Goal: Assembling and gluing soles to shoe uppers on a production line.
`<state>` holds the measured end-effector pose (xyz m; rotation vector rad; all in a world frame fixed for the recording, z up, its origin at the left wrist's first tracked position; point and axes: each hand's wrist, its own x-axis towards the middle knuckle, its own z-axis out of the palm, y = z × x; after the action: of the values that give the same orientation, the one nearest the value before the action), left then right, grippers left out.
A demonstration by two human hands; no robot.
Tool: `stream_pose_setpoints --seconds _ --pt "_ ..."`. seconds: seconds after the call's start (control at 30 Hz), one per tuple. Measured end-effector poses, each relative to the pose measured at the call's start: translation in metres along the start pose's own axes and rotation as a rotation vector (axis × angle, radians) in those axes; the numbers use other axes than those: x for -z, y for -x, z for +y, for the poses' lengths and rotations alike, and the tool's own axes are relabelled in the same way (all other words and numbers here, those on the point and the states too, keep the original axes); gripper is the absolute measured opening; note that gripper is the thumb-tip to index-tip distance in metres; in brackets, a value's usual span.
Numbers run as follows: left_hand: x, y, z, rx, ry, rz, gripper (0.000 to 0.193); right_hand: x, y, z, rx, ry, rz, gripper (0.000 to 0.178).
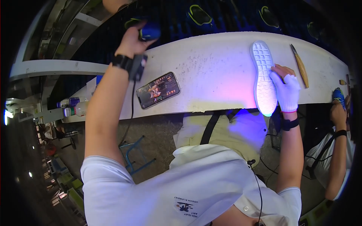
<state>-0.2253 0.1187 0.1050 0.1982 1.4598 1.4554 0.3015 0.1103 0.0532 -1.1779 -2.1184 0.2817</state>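
Note:
At the far left edge of the table, my left hand [132, 42] is closed on a blue shoe [150, 32], which is blurred by motion. My right hand [287, 88] wears a white glove that leaves fingertips bare. Its fingers are closed at the right edge of a white shoe sole [263, 73], whose grid-patterned face is turned up on the white table [215, 67]. The heel end of the sole reaches the table's near edge. Right of that hand lies a wooden-handled tool [300, 67] with a dark pointed tip.
A phone [158, 90] with a lit screen lies on the table, left of centre. Bottles [77, 109] stand at the left end. Behind the table, several dark shoes [200, 15] sit on a dark conveyor. At right, a co-worker's hand [338, 113] holds a blue shoe.

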Motion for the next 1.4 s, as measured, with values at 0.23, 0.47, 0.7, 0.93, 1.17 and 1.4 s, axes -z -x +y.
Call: stream_pose_setpoints --seconds 0.23,0.47,0.7,0.93,1.17,1.4 --pt "-0.075 0.179 -0.098 0.295 0.331 -0.613 0.053 -0.012 -0.001 0.000 -0.112 -0.118 -0.020 0.022" --pt "-0.065 0.173 -0.143 -0.303 -0.411 -0.446 0.053 0.019 0.079 -0.056 0.183 0.090 -0.168 0.044" --pt "-0.154 0.169 -0.111 -0.865 -1.442 -0.518 0.049 0.082 0.046 -0.063 0.007 -0.431 0.256 0.027" --pt "-0.171 0.165 -0.143 -0.977 -1.495 -0.501 0.049 0.122 0.042 -0.040 -0.264 -0.779 0.191 0.028" --pt "-0.137 0.241 -0.131 -1.214 -0.568 -0.534 0.056 0.092 0.038 -0.074 -0.310 -0.941 0.435 0.046" --pt "-0.123 0.268 -0.141 -1.168 -0.332 -0.644 0.038 0.113 0.024 -0.122 -0.143 -1.145 -0.046 0.041"
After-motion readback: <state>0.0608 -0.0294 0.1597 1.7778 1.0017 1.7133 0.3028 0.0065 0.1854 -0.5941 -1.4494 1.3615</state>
